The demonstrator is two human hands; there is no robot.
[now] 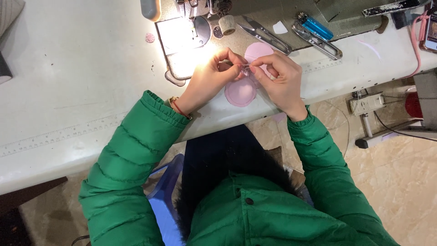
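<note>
Pink fabric rounds (242, 91), soft, circular, at near edge of white sewing table (68, 91), pinched between left hand (214, 75) and right hand (280, 77), fingertips closed tight on cloth. Beyond: glossy lit needle plate (182, 36), steel thread snips (266, 34), blue plastic lighter (317, 27).

A phone (431, 27) with a dark screen lies at the table's far right edge.

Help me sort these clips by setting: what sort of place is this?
Most likely a sewing workshop. A sewing machine sits on a white table edged with a ruler strip, thread snips lie nearby, and both hands pinch pink fabric rounds.
</note>
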